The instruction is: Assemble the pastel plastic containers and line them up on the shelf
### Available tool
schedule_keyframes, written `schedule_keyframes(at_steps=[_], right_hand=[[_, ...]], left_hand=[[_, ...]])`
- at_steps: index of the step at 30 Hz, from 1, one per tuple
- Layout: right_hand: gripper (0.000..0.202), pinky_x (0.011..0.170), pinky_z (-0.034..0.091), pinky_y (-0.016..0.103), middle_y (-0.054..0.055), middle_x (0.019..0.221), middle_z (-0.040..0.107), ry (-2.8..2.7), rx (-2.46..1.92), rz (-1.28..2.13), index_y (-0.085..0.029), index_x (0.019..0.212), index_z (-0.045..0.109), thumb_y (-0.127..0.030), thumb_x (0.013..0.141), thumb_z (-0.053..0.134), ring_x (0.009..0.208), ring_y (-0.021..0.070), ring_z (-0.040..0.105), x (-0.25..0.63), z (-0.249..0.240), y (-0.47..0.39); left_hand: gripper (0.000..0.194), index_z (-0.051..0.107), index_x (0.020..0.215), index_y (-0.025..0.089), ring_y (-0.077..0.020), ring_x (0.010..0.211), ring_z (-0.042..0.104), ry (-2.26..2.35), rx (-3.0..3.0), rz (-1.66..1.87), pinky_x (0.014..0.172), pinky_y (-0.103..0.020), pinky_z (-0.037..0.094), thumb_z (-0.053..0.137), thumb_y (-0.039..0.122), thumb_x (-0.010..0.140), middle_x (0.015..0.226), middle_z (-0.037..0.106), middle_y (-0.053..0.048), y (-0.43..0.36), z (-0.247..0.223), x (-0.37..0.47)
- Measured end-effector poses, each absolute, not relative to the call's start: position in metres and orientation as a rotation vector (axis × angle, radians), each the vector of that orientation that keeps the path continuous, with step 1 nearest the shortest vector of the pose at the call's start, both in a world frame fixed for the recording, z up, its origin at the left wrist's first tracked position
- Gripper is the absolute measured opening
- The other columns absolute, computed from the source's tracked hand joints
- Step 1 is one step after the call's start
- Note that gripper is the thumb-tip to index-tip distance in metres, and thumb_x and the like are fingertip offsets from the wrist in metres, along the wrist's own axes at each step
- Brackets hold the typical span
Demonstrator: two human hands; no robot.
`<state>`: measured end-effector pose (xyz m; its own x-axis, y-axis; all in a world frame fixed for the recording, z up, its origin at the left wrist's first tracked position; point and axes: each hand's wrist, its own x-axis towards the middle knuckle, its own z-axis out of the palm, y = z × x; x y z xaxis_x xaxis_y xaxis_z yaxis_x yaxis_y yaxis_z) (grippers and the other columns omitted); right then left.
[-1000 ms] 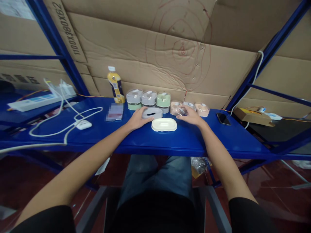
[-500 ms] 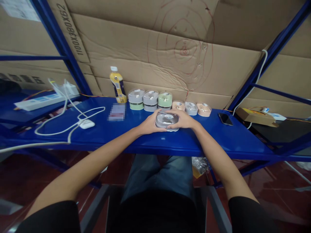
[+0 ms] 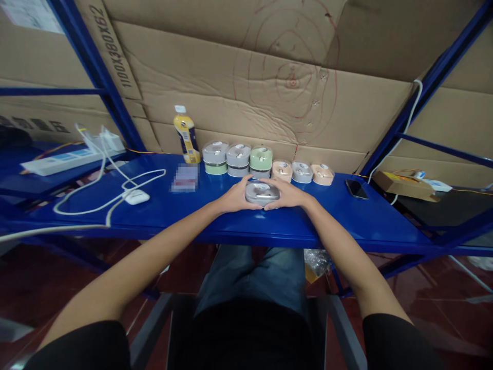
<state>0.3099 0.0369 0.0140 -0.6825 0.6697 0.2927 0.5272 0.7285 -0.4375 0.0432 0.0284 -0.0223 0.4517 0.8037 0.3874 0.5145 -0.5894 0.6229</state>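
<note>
Between my two hands is a rounded grey box with a clear, glossy lid (image 3: pixel 262 192), at or just above the blue tabletop. My left hand (image 3: pixel 235 198) is wrapped round its left side, thumb along the near edge. Opposite it, my right hand (image 3: pixel 289 195) grips the right side, and the thumbs come close together at the front. Just behind stands a row of similar boxes: a green box (image 3: pixel 261 158) on top of a grey one, a grey stack (image 3: pixel 238 159), and a peach box (image 3: pixel 282 170).
A yellow drink bottle (image 3: pixel 186 134) and a blurred-out card (image 3: pixel 185 178) are at the left. A white cable with an adapter (image 3: pixel 137 197) lies further left. At the right are a phone (image 3: pixel 357 188) and an open carton (image 3: pixel 404 186). Cardboard (image 3: pixel 215 72) backs the blue table (image 3: pixel 308 226).
The grey box has turned a little and shifted slightly left. My right hand has moved its grip to the box's side, and the pale piece under the right edge no longer shows.
</note>
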Motion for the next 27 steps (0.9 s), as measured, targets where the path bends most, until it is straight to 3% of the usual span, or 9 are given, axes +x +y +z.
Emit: schedule_keyframes(at_steps=[6, 9, 13, 16, 21, 27], right_hand=[[0.089, 0.125, 0.046, 0.059, 0.013, 0.152, 0.069, -2.285, -0.971, 0.396, -0.026, 0.148, 0.069, -0.058, 0.069, 0.094, 0.142, 0.0395, 0.063, 0.346, 0.03, 0.043], [0.085, 0.122, 0.047, 0.061, 0.013, 0.151, 0.069, -1.983, -1.113, 0.204, -0.027, 0.151, 0.064, -0.061, 0.076, 0.088, 0.14, 0.0392, 0.063, 0.383, 0.046, 0.058], [0.093, 0.113, 0.049, 0.063, 0.025, 0.148, 0.062, -1.395, -1.596, -0.191, -0.016, 0.159, 0.054, -0.063, 0.083, 0.079, 0.136, 0.043, 0.06, 0.424, 0.049, 0.083], [0.091, 0.11, 0.047, 0.06, 0.026, 0.144, 0.059, -1.204, -1.856, -0.342, -0.016, 0.158, 0.053, -0.059, 0.083, 0.081, 0.132, 0.0444, 0.06, 0.436, 0.036, 0.097], [0.09, 0.108, 0.045, 0.058, 0.028, 0.141, 0.059, -1.218, -1.996, -0.373, -0.014, 0.153, 0.055, -0.06, 0.08, 0.082, 0.129, 0.046, 0.058, 0.434, 0.023, 0.111], [0.1, 0.11, 0.042, 0.067, 0.035, 0.145, 0.057, -1.16, -2.01, -0.383, -0.006, 0.154, 0.05, -0.068, 0.081, 0.079, 0.133, 0.0511, 0.054, 0.43, 0.025, 0.112]], left_hand=[[0.11, 0.035, 0.166, 0.021, -0.0421, 0.134, 0.067, 1.184, 2.262, 0.991, 0.115, -0.061, 0.052, 0.084, 0.067, 0.078, 0.141, 0.069, -0.02, 0.03, -0.021, 0.033], [0.101, 0.037, 0.165, 0.022, -0.0404, 0.13, 0.068, 1.231, 2.258, 1.0, 0.111, -0.059, 0.054, 0.079, 0.066, 0.084, 0.137, 0.07, -0.018, 0.032, -0.023, 0.032], [0.097, 0.039, 0.162, 0.021, -0.0399, 0.129, 0.067, 1.25, 2.286, 0.986, 0.111, -0.059, 0.053, 0.078, 0.065, 0.084, 0.134, 0.07, -0.017, 0.034, -0.022, 0.035], [0.096, 0.04, 0.161, 0.019, -0.0401, 0.13, 0.066, 1.277, 2.278, 0.961, 0.112, -0.059, 0.053, 0.076, 0.065, 0.085, 0.135, 0.069, -0.018, 0.032, -0.02, 0.038], [0.095, 0.041, 0.16, 0.019, -0.0397, 0.13, 0.066, 1.29, 2.281, 0.94, 0.112, -0.058, 0.053, 0.076, 0.065, 0.085, 0.135, 0.068, -0.018, 0.032, -0.02, 0.038], [0.092, 0.043, 0.159, 0.021, -0.0384, 0.125, 0.067, 1.241, 2.32, 0.985, 0.109, -0.057, 0.054, 0.078, 0.063, 0.085, 0.13, 0.069, -0.016, 0.038, -0.026, 0.036]])
